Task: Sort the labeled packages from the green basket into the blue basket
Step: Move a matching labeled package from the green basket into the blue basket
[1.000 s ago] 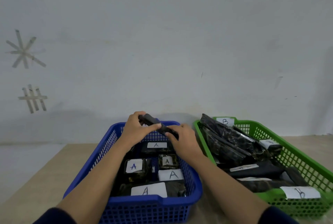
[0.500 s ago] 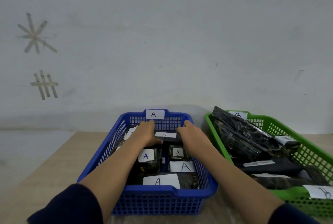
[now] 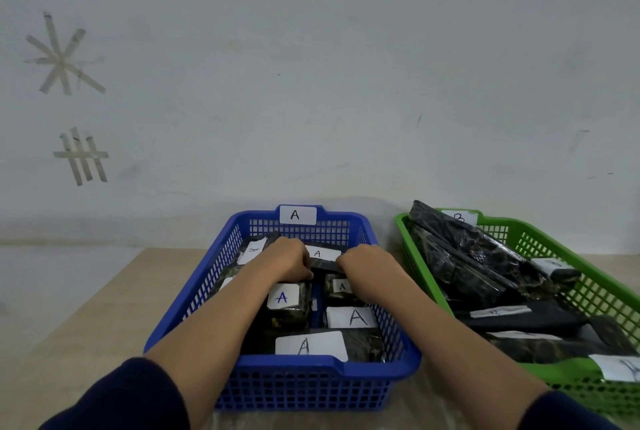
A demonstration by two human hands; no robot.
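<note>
The blue basket [image 3: 341,372], tagged A on its far rim, holds several dark packages with white A labels. Both hands are down inside it at the far end. My left hand [image 3: 289,261] and my right hand [image 3: 363,261] each grip one end of a dark package with an A label [image 3: 320,254] that lies low among the others. To the right stands the green basket [image 3: 585,277], tagged B, piled with several dark packages [image 3: 474,253] whose white labels are partly hidden.
Both baskets sit side by side on a light wooden table [image 3: 90,329] pushed against a pale wall. Tape marks [image 3: 62,59] are stuck on the wall at the left. Bare table surface lies left of the blue basket.
Both hands carried the package from above the blue basket's far rim down into the basket. The rim's A tag is now uncovered. The camera view shifted slightly.
</note>
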